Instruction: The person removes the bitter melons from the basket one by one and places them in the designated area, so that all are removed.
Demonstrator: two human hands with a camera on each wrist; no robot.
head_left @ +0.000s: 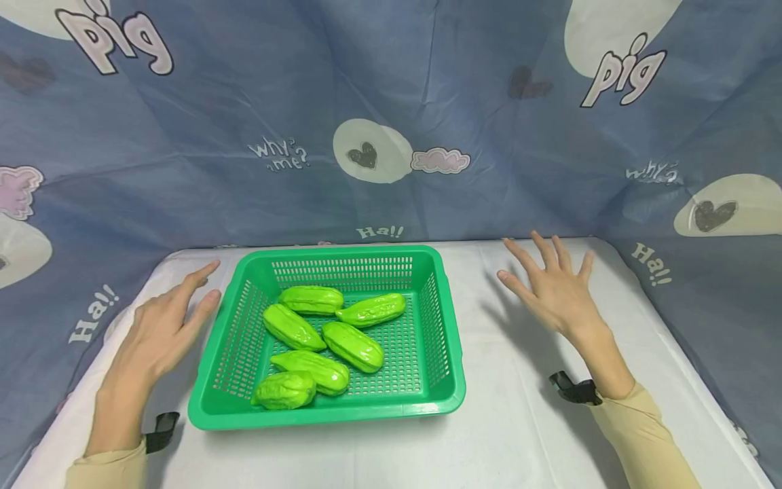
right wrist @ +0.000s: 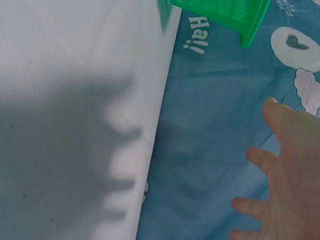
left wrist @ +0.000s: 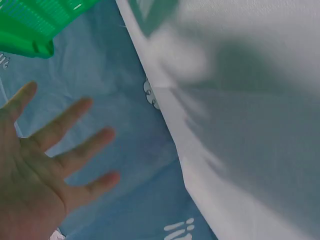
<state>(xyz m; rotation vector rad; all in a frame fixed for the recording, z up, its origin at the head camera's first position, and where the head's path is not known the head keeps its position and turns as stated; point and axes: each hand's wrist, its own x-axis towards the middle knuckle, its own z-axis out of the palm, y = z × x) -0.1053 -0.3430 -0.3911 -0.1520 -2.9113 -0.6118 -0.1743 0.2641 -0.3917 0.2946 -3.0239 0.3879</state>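
Note:
A green plastic basket [head_left: 452, 401] with slotted walls stands on the white table, left of the middle. Several bright green, ridged vegetables [head_left: 353, 346], shaped like chayotes or short cucumbers, lie loose inside it. My left hand [head_left: 161, 326] hovers just left of the basket, fingers extended, holding nothing. To the basket's right and apart from it, my right hand [head_left: 556, 292] is raised over the table with its fingers spread. In the left wrist view the left palm [left wrist: 30, 180] faces the camera; the right hand [right wrist: 300, 170] shows at the right wrist view's edge.
A white cloth [head_left: 489, 435] covers the table. Behind and at both sides hangs a blue printed curtain [head_left: 391, 88], meeting the table's back edge. Dark wrist straps [head_left: 576, 389] sit at both cuffs. Shadows of the hands fall on the cloth.

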